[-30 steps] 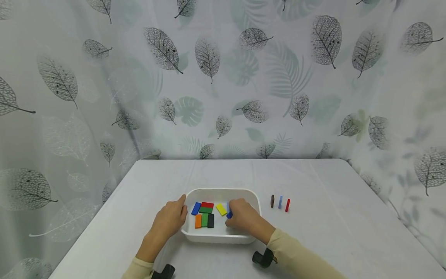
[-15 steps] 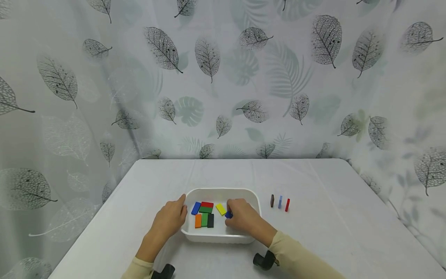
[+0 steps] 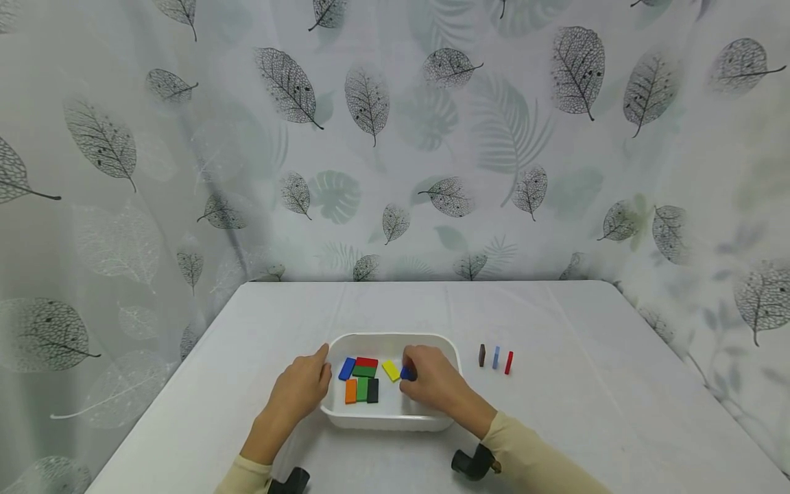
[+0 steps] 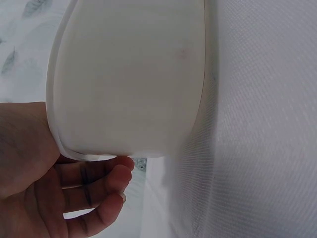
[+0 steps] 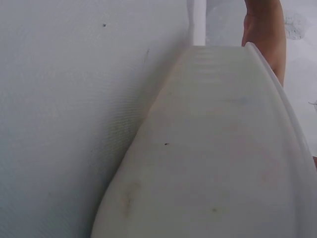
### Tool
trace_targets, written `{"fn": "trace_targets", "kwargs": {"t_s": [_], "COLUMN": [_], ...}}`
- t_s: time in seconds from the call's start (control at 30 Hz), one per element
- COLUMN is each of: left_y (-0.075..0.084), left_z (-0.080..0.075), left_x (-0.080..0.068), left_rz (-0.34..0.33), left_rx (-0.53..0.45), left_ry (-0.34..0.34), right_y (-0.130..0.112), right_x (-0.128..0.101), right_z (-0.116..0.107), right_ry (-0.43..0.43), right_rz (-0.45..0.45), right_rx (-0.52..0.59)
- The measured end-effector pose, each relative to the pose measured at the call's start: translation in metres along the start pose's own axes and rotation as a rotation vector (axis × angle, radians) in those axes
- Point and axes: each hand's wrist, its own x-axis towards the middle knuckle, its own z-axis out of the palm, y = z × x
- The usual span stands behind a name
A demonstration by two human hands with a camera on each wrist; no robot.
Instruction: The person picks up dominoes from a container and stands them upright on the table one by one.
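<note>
Dark blue flat rectangular block (image 3: 405,373): pinched in the right hand's fingertips, low inside the tray just right of the yellow block; mostly hidden by the fingers.
White shallow rounded-corner plastic tray (image 3: 395,339): upright on the table, near its front edge; the left hand rests against its left rim; it holds flat coloured blocks lying on its floor.

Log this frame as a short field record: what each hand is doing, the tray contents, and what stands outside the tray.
left hand: rests on the white tray's left rim
right hand: inside tray, pinching a dark blue block
tray contents: blue, red, green, yellow, orange, black blocks lying flat
outside tray: brown, light blue, red blocks standing in a row on the table
</note>
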Motion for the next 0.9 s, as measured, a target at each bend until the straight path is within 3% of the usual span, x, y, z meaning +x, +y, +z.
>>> {"fn": "trace_targets", "kwargs": {"t_s": [0.9], "left_y": [0.0], "left_z": [-0.001], "left_x": [0.001], "left_rz": [-0.003], "left_rx": [-0.001], "left_ry": [-0.01], "right_y": [0.004], "right_x": [-0.013], "right_z": [-0.027], "right_ry": [0.219], "right_rz": [-0.092], "right_rx": [0.126]}}
